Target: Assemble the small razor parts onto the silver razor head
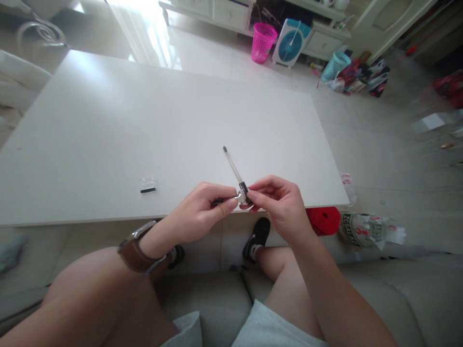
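My left hand (204, 209) is closed, its thumb and index finger pinching a slim black-and-silver piece. That piece meets a small metal clamp-like part (241, 196) between my hands. My right hand (280, 200) pinches the black fitting (243, 187) beside the clamp. From this fitting a thin translucent tube (233, 166) with a dark tip slants up and to the left over the table. The fingers partly hide the joint, and I cannot tell what the whole device is. A small clear case with a black strip (148, 190) lies on the table left of my hands.
The white table (162, 120) has its near edge just below my hands. A red roll (323, 220) and a printed plastic bag (372, 230) sit to the right. Beyond the table are a pink basket (263, 42), a blue-and-white fan (290, 42) and a light-blue basket (335, 66).
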A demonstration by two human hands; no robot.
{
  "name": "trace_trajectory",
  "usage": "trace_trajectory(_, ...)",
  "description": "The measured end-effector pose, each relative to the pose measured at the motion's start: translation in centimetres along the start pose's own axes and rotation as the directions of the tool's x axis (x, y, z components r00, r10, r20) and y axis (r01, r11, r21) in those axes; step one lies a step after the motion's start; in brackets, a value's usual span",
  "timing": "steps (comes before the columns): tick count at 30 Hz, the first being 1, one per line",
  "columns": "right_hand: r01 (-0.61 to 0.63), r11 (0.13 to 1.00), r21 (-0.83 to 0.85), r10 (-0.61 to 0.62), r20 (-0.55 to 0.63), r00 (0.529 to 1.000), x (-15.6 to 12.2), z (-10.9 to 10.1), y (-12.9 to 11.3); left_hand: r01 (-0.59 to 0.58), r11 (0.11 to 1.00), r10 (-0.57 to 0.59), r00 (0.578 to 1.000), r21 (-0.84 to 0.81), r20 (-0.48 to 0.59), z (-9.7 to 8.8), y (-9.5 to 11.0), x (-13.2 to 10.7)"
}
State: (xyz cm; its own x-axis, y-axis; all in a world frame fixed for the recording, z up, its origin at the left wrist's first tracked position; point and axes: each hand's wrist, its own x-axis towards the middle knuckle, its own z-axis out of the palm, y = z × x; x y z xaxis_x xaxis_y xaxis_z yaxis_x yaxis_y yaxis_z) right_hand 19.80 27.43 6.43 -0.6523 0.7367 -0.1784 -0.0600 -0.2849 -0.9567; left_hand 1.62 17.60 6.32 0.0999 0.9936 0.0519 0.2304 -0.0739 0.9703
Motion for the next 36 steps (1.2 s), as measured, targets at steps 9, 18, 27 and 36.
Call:
trace_trajectory(9, 0.044, 0.999, 0.004, -0.044, 0.005, 0.999, -0.18, -0.19, 0.22, 0.039, 0.999, -0.039, 0.999, 0.033, -0.023, 0.02, -0.22, -0.15)
trace_trajectory(18, -0.014, 0.999, 0.050, 0.014, 0.006, 1.000, 0.17, -0.17, 0.06, 0.034, 0.998, -0.032, 0.999, 0.047, -0.040, 0.09, -0.29, -0.10)
trace_trajectory(27, -0.058, 0.996, 0.071, 0.056, 0.033, 0.998, 0.00, -0.30, 0.15, 0.013, 0.999, -0.010, 0.998, 0.050, -0.055, 0.10, -0.08, -0.13)
trace_trajectory(36, -0.036, 0.998, 0.052, 0.036, -0.003, 0.999, 0.00, -0.05, -0.07, 0.065, 0.997, -0.062, 0.997, 0.052, -0.053, 0.15, -0.10, -0.05)
